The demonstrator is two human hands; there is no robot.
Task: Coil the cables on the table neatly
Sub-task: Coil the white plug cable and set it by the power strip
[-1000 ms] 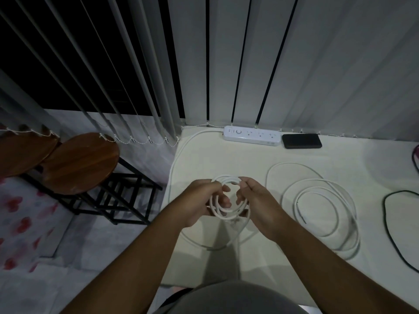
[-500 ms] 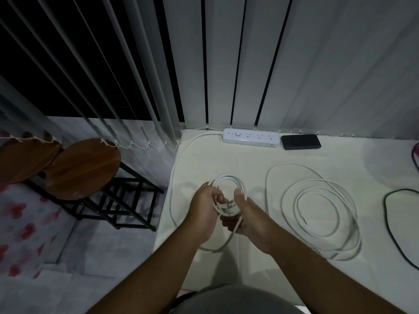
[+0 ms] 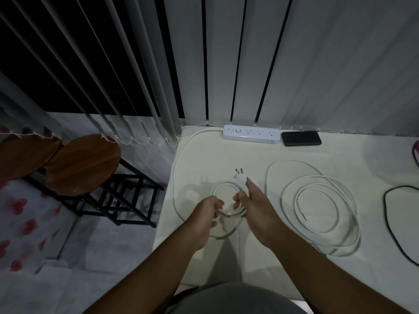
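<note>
- The step in hand was the winding of the white cord [image 3: 226,189] that ran from the power strip [image 3: 251,134]: several small loops were gathered above the table [image 3: 340,159], on the near side of the strip and somewhat to its left.
- The left hand [image 3: 207,214] pinched the near part of the loops, fingers curled round the strands.
- The right hand [image 3: 254,205] gripped the loops' right side, thumb curled in and forefinger stretched along the cord toward the plug [image 3: 239,179], whose two pins stood up toward the strip.
- A slack run of the same cord lay along the table's left edge up to the strip, so this coil looked part done.
- The next move, as I judged it, called for feeding that slack into equal turns while one hand held the bundle closed, lest the loops spring apart.
- A second white cable [image 3: 317,211] lay in loose, uneven rings on the table, nearer than the strip and to its right; it seemed in want of tightening.
- A black cable [image 3: 390,225] curved farther right of the strip, apparently untouched.
</note>
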